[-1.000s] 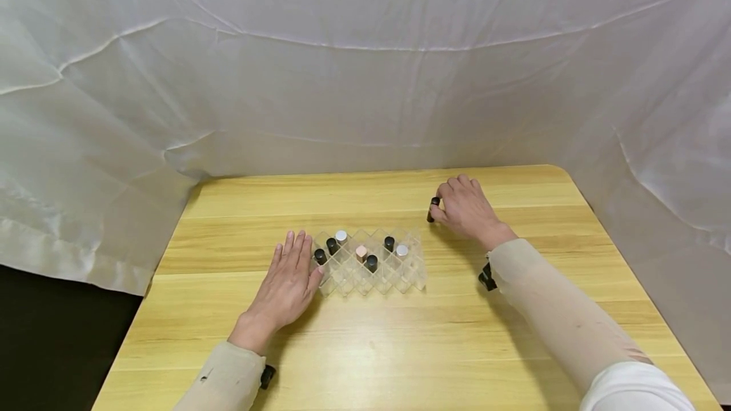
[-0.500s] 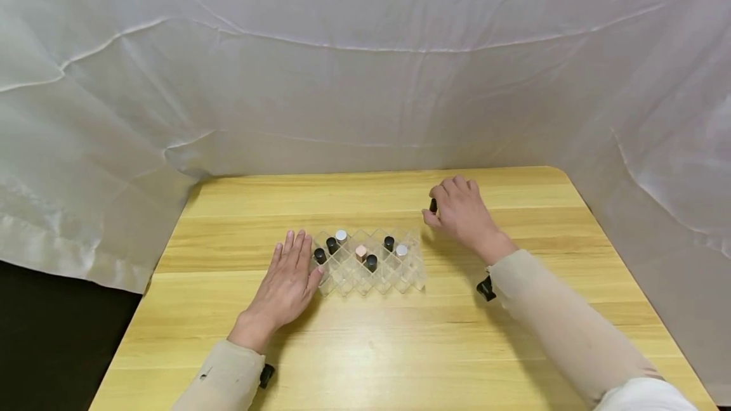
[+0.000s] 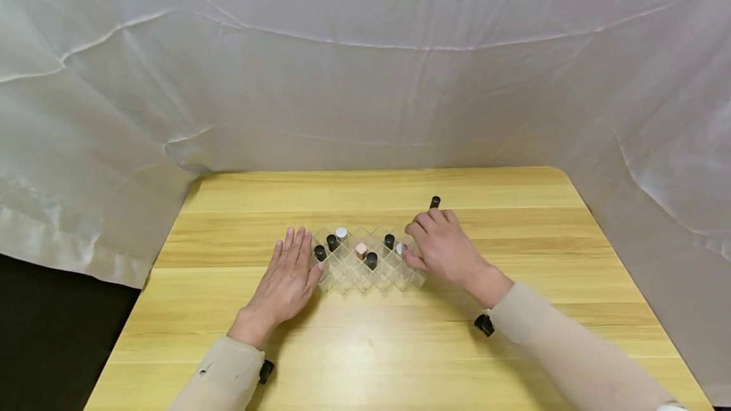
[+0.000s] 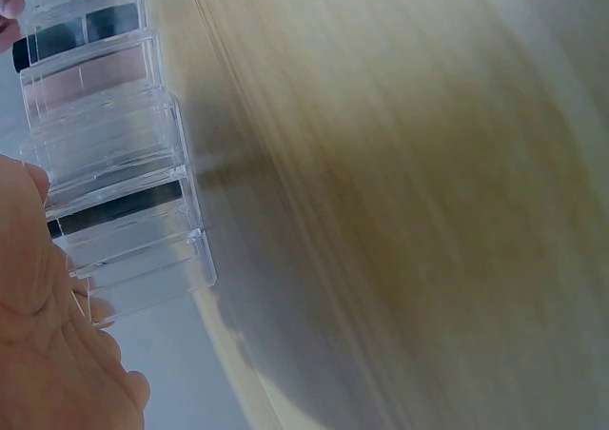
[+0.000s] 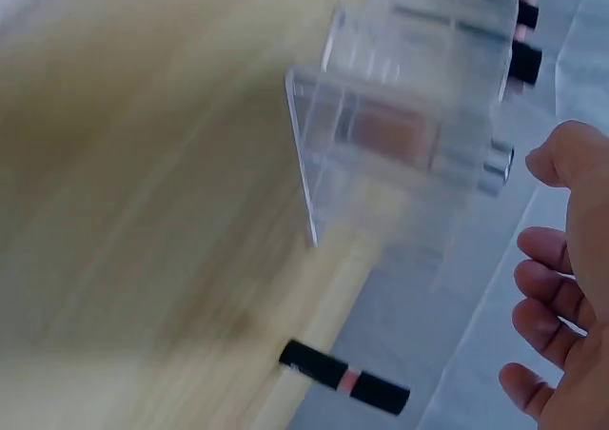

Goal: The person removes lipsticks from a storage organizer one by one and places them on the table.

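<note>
A clear lipstick organizer [image 3: 344, 279] with diamond-shaped compartments stands mid-table, with several lipsticks upright in it. My left hand [image 3: 281, 287] lies along its left end, fingers straight. Over its right end is my right hand [image 3: 442, 251], fingers loosely bent and holding nothing. In the right wrist view, the thumb of that hand is close to a silver-capped lipstick [image 5: 498, 166] but apart from it. A black lipstick [image 5: 344, 378] with a pink band stands upright on the table, just behind the right hand in the head view.
The wooden table [image 3: 365, 347] has a far edge against a pale hanging cloth [image 3: 365, 94]. Other lipsticks in the organizer have black caps, and one has a pinkish cap [image 3: 361, 250]. A dark area [image 3: 51, 328] lies beyond the table's left edge.
My right hand has let go of the black lipstick, leaving it standing, and has moved nearer and to the left, over the organizer's right end. The left hand stays in place.
</note>
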Available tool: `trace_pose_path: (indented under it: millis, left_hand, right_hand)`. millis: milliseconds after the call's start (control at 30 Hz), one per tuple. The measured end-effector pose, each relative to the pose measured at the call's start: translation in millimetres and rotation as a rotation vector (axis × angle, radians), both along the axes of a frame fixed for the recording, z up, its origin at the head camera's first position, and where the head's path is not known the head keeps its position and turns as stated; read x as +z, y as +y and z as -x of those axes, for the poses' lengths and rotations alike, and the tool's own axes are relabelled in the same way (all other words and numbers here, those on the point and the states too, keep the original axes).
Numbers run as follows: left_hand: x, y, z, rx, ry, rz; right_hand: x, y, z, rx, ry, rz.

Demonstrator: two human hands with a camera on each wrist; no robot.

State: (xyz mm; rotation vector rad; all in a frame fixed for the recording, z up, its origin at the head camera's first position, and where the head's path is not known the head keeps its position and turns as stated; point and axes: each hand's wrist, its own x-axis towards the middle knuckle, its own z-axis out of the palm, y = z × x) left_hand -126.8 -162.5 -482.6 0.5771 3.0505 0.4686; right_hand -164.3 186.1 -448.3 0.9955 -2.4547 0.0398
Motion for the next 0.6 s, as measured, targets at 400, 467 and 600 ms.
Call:
trace_pose_path:
  millis: [400, 467, 600]
  left_hand:
    - [-0.5, 1.0, -0.3, -0.001, 0.031, -0.016]
    - [-0.6, 1.1, -0.4, -0.001, 0.030, -0.015]
    - [-0.6, 0.9, -0.7, 0.003, 0.014, -0.012]
  right_hand:
    - [-12.0, -11.0, -4.0, 0.020, -0.023, -0.008]
    - [-12.1, -11.5, -4.3, 0.006, -0.032, -0.017]
    - [-11.8, -13.0, -5.7, -0.011, -0.057, -0.015]
